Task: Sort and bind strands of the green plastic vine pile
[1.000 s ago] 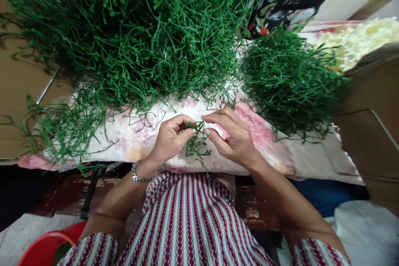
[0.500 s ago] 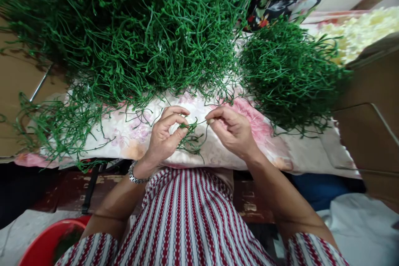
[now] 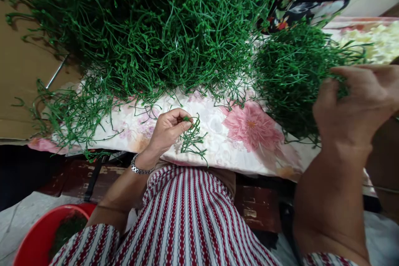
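Observation:
My left hand (image 3: 171,129), with a metal watch on its wrist, pinches a small tuft of thin green plastic stems (image 3: 192,139) between thumb and fingertips, just above the cloth's front edge. Some of the stems hang down from the pinch. My right hand (image 3: 355,95) is raised at the far right, above the smaller heap of green stems (image 3: 289,75). It is blurred; thumb and forefinger look a little apart, and I see nothing between them. The big heap of green stems (image 3: 162,29) fills the back.
A floral cloth (image 3: 215,129) covers the work surface. Loose stems (image 3: 84,120) lie at the left beside a cardboard box (image 3: 18,104). A black floral bag (image 3: 311,2) and pale yellow petals (image 3: 382,41) are at the back right. Below left stands a red bucket (image 3: 34,232).
My right hand has left the middle and swung up and right over the smaller heap. The left hand stays near its place, its fingers closer together around the stems. The view has shifted slightly.

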Action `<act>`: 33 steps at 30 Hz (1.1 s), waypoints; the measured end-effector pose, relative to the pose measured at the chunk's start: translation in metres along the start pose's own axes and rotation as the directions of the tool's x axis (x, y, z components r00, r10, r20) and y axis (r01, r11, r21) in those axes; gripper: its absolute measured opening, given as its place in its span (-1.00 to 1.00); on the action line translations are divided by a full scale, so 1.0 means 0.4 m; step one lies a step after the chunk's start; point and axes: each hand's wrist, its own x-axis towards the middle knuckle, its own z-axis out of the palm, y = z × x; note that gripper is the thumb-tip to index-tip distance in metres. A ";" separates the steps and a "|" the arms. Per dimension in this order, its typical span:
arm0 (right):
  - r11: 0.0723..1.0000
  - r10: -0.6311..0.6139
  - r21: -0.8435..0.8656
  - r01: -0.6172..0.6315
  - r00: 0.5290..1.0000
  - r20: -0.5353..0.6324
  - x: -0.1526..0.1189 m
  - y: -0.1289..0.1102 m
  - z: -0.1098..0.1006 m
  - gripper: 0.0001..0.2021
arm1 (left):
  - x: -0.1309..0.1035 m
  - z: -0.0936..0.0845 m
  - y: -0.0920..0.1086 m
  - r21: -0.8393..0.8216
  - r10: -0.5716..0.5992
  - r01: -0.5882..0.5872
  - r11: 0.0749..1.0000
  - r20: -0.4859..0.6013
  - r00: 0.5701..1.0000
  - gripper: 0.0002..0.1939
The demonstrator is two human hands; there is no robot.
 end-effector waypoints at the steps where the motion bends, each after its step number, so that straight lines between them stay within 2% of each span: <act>1: 0.995 -0.015 0.099 0.011 0.999 0.047 -0.013 -0.051 -0.005 -0.73 | 0.001 0.003 0.001 0.006 0.000 0.000 1.000 0.004 1.000 -0.95; 2: 0.971 -0.050 0.238 0.027 0.995 0.091 -0.026 -0.111 -0.009 -0.77 | 0.003 0.008 0.003 0.018 0.003 -0.003 1.000 0.011 1.000 -0.95; 3: 0.908 -0.124 0.417 0.034 0.974 0.191 -0.039 -0.175 -0.012 -0.80 | 0.004 0.013 0.006 0.037 0.007 -0.008 0.999 0.018 1.000 -0.95; 4: 0.813 -0.236 0.581 0.029 0.930 0.283 -0.051 -0.237 -0.013 -0.80 | 0.005 0.019 0.008 0.063 0.013 -0.015 0.998 0.027 1.000 -0.94; 6: 0.705 -0.391 0.708 0.048 0.859 0.330 -0.071 -0.338 -0.004 -0.82 | 0.006 0.031 0.013 0.114 0.029 -0.034 0.993 0.049 0.998 -0.90; 8: 0.669 -0.438 0.740 0.063 0.838 0.325 -0.084 -0.392 0.011 -0.87 | 0.003 0.037 0.016 0.151 0.058 -0.066 0.986 0.060 0.997 -0.84; 11: 0.686 -0.361 0.727 -0.024 0.856 0.370 -0.094 -0.405 0.027 -0.91 | -0.007 0.031 0.017 0.232 0.175 -0.176 0.957 0.025 0.984 -0.74; 14: 0.699 -0.256 0.699 -0.153 0.859 0.444 -0.097 -0.394 0.026 -0.92 | -0.021 0.018 0.022 0.363 0.270 -0.245 0.899 -0.020 0.963 -0.73; 17: 0.687 -0.204 0.693 -0.220 0.856 0.475 -0.099 -0.395 0.021 -0.92 | -0.033 0.014 0.033 0.484 0.225 -0.199 0.852 0.005 0.974 -0.80; 19: 0.686 -0.177 0.687 -0.238 0.862 0.475 -0.101 -0.401 0.020 -0.92 | -0.037 0.014 0.037 0.506 0.173 -0.157 0.848 0.015 0.985 -0.85; 21: 0.687 -0.150 0.683 -0.248 0.871 0.467 -0.103 -0.405 0.021 -0.92 | -0.039 0.014 0.035 0.439 0.137 -0.121 0.891 -0.006 0.990 -0.88; 26: 0.682 -0.132 0.695 -0.229 0.895 0.425 -0.110 -0.405 0.033 -0.92 | -0.040 0.006 0.023 0.132 0.076 -0.063 0.989 -0.098 0.992 -0.91; 30: 0.726 -0.194 0.676 -0.125 0.906 0.375 -0.115 -0.404 0.045 -0.93 | -0.038 0.013 0.035 -0.104 0.040 -0.052 0.993 -0.117 0.992 -0.91; 33: 0.754 -0.231 0.654 -0.055 0.911 0.342 -0.117 -0.407 0.052 -0.92 | -0.033 0.027 0.049 -0.198 0.045 -0.057 0.978 -0.066 0.997 -0.91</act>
